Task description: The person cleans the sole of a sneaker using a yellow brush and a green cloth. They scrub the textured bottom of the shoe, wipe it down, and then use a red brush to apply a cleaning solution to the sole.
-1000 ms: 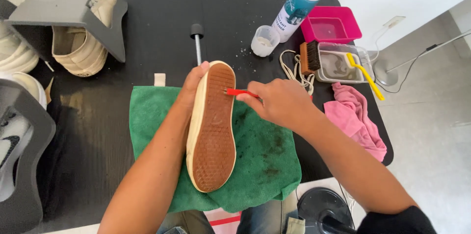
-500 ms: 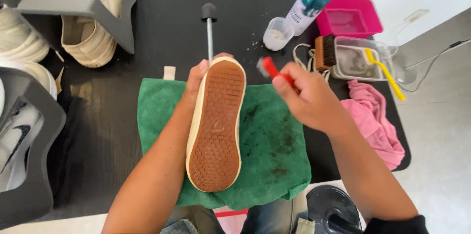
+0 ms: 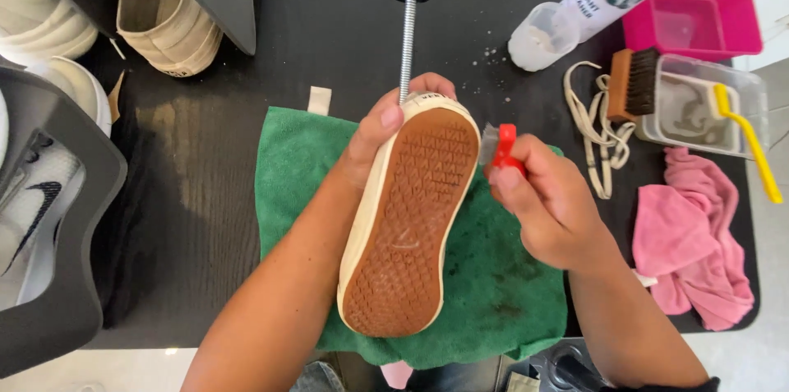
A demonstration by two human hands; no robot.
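Brush hand (image 3: 551,203) moved off the sneaker's (image 3: 407,223) sidewall, fingers pinching the red-handled brush (image 3: 503,148); left hand (image 3: 382,129) gripped it, needing firmer bracing.

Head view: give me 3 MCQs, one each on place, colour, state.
1. Where does the wooden brush lie?
A. on the green cloth
B. beside the clear tub
C. inside the pink tub

2. What colour is the handle of the small brush in the right hand?
A. red
B. blue
C. white

3. How is the shoe held by the left hand?
A. sole up
B. sole down
C. lying flat on the cloth

Key: B, it lies against the clear tub, by the laces; A, red plastic shows above the fingers; A, the brown tread faces the camera.
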